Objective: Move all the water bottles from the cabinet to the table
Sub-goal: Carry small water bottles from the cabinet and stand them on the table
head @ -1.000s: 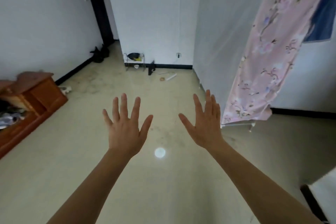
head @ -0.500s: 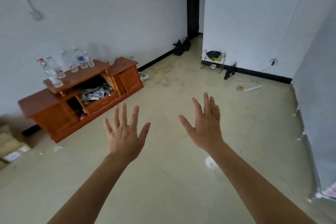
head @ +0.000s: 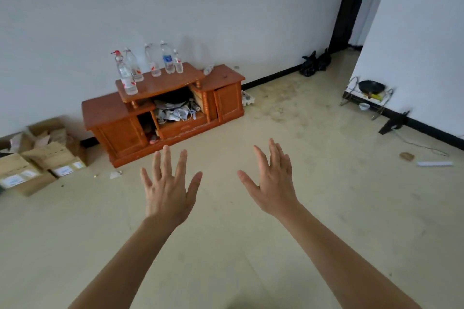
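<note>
A low orange-brown wooden cabinet (head: 226, 78) stands against the white wall, left of centre. Several clear water bottles stand on its raised top shelf: a red-capped bottle (head: 125, 75) at the front left, a blue-labelled bottle (head: 167, 59) further right, others between them. One small bottle (head: 208, 69) lies on its side on the right section. My left hand (head: 167, 187) and my right hand (head: 272, 179) are stretched out in front of me over the floor, fingers spread, holding nothing, well short of the cabinet. No table is in view.
Cardboard boxes (head: 37, 158) sit on the floor left of the cabinet. Clutter fills the cabinet's open middle compartment (head: 175, 110). Black bags (head: 315, 63) lie by a dark doorway. A wire rack with a black pan (head: 367, 93) stands at the right wall, with small litter nearby.
The view has swung left from the curtain and corner onto the cabinet, which now sits nearer the centre and larger. Both hands stay spread and empty in front of me.
</note>
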{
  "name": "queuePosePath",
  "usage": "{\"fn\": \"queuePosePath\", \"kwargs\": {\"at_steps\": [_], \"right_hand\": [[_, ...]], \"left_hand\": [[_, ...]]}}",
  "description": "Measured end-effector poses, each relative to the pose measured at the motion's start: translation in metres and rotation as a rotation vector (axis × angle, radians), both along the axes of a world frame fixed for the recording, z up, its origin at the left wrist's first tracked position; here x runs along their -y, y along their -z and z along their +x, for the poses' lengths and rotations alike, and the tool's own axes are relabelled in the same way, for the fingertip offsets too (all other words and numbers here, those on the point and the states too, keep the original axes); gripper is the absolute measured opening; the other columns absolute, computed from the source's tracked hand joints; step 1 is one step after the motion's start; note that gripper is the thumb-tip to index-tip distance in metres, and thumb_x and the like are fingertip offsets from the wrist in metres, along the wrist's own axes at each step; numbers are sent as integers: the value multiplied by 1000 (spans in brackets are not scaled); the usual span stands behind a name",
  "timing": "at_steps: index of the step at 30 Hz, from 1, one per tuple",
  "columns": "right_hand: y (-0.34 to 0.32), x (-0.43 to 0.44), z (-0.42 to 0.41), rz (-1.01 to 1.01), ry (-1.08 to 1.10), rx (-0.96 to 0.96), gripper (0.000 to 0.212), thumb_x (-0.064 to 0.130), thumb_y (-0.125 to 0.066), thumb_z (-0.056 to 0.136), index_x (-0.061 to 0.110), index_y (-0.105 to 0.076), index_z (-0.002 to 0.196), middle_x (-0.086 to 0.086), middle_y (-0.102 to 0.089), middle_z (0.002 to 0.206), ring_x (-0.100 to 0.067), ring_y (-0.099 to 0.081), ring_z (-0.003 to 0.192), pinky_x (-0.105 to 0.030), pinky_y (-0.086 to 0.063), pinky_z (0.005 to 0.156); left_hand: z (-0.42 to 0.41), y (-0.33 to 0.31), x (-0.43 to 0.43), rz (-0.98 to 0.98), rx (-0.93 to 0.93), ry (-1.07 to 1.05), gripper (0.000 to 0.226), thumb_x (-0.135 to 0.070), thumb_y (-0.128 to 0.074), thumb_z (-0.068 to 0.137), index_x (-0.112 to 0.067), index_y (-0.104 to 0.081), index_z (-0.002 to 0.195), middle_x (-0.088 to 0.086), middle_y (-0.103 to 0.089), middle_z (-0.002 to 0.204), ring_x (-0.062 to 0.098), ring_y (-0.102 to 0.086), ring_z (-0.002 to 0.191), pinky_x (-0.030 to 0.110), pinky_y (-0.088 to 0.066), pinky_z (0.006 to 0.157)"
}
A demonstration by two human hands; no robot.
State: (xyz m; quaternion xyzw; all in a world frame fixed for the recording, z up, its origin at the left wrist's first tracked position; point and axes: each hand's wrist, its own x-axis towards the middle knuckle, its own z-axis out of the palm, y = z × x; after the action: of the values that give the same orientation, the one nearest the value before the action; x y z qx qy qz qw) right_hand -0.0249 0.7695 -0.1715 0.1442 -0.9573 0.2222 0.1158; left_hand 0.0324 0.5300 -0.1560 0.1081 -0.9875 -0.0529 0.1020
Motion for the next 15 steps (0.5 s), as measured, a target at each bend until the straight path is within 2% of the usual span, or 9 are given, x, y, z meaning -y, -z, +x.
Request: {"fn": "queuePosePath", "kwargs": {"at_steps": [4,8,11,15], "right_hand": [[-6,27,-84,39,17,9,80,72,-30,98,23,-20,161,-15,-1,170,-32,-1,157,-52,-7,125],[-2,41,-156,117,13,75,80,73,-22,96,27,-16,161,-14,4,170,-35,2,156,-52,-7,126],[12,41,-213,139,17,72,77,73,-22,96,30,-20,160,-15,0,170,-38,-3,156,-55,-11,125],[34,40,-314,165,46,121,80,74,-17,94,31,-14,162,-13,5,170,-36,3,156,-53,-5,125]], "left_hand": [[-76,-3,28,29,23,19,76,-69,-10,97,-30,2,161,8,18,167,31,17,154,61,1,122],[-162,-5,53,7,63,27,76,-69,-11,97,-30,5,161,9,20,167,32,16,154,61,1,121],[-226,7,58,25,78,33,76,-68,-14,97,-29,3,161,10,18,167,33,15,154,62,-1,121],[-320,37,58,12,131,48,75,-67,-15,99,-29,4,161,9,18,167,32,16,154,60,1,121]]}}
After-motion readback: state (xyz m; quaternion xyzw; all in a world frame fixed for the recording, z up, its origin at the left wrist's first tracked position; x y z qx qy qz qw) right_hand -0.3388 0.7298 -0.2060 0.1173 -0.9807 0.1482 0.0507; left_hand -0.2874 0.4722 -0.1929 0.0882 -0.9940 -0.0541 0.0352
